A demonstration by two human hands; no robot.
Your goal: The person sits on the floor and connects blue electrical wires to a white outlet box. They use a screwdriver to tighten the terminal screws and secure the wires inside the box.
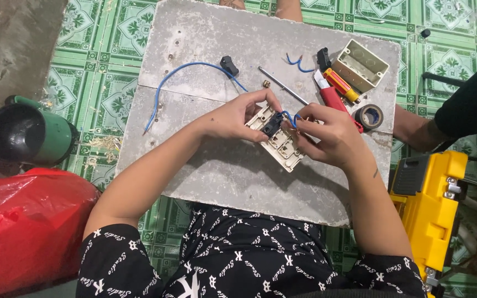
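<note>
My left hand (237,114) grips the upper left end of a cream switch plate (282,146) held over a grey board (222,165). A black switch module (272,124) sits in the plate between my two hands. My right hand (327,135) pinches a short blue wire (290,116) that loops into the module. The plate's lower end rests toward the board.
On the board lie a long blue wire (178,74), a loose black switch module (229,65), a thin metal rod (282,85), a yellow-red screwdriver (342,85), a cream wall box (360,64) and a tape roll (369,116). Another person's arm (459,113) is at right, above a yellow case (429,204). A green pot (26,135) and red bag (26,226) sit left.
</note>
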